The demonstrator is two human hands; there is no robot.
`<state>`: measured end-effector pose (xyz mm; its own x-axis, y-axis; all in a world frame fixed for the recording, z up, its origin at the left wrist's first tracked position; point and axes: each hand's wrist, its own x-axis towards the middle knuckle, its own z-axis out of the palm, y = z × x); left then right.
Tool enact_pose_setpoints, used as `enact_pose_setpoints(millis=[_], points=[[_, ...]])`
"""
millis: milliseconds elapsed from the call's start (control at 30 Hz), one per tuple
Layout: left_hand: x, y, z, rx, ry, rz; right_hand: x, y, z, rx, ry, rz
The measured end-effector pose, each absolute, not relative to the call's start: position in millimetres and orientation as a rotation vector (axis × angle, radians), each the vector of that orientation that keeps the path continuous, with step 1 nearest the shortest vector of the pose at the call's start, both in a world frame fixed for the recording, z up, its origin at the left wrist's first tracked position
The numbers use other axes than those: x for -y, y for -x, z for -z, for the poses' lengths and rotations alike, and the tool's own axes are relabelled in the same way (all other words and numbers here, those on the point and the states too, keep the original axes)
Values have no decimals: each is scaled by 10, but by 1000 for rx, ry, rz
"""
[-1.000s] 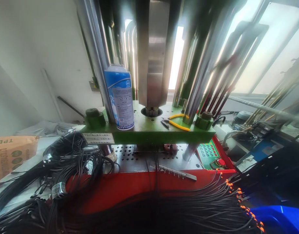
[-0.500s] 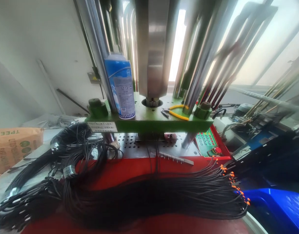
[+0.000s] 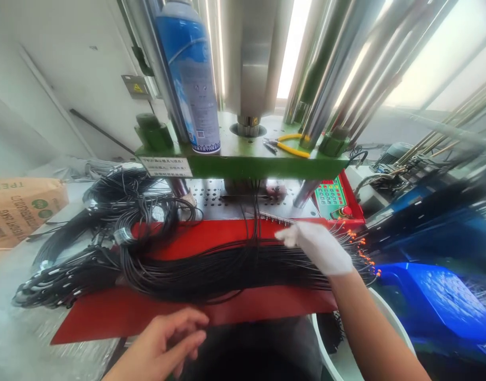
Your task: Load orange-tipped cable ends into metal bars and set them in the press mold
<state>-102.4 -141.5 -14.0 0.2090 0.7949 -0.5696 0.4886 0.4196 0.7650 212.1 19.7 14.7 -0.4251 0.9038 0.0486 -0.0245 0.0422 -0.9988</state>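
Note:
My left hand, bare, hovers over the near edge of the red table with fingers loosely curled and apart, holding nothing. On my right hand is a white glove. It reaches over the bundle of black cables, fingers pointing left, and covers the right end of a narrow metal bar with small pins. Whether the fingers grip the bar is unclear. The cables lie across the red tabletop, with orange tips at their right end. A few cables run up into the green press.
On the press plate stand a blue spray can and yellow-handled cutters. A control panel sits at the right. More coiled cables and a paper sack lie left. A white bucket and blue bin are at lower right.
Both hands have come into view, the left from below and the gloved right from the lower right to the metal bar. The view has tilted down, so the press sits higher.

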Motion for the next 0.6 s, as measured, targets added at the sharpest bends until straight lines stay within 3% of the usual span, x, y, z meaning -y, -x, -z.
enact_pose_setpoints(millis=[200, 433, 600], points=[[1309, 680, 82, -1631, -1416, -410, -589, -1194, -8, 1299, 776, -1913], [992, 705, 97, -2311, -1951, -164, -463, -1396, -822, 1014, 453, -1595], [523, 998, -81, -2305, -2218, -164, -558, -1527, -832, 1091, 520, -1519]])
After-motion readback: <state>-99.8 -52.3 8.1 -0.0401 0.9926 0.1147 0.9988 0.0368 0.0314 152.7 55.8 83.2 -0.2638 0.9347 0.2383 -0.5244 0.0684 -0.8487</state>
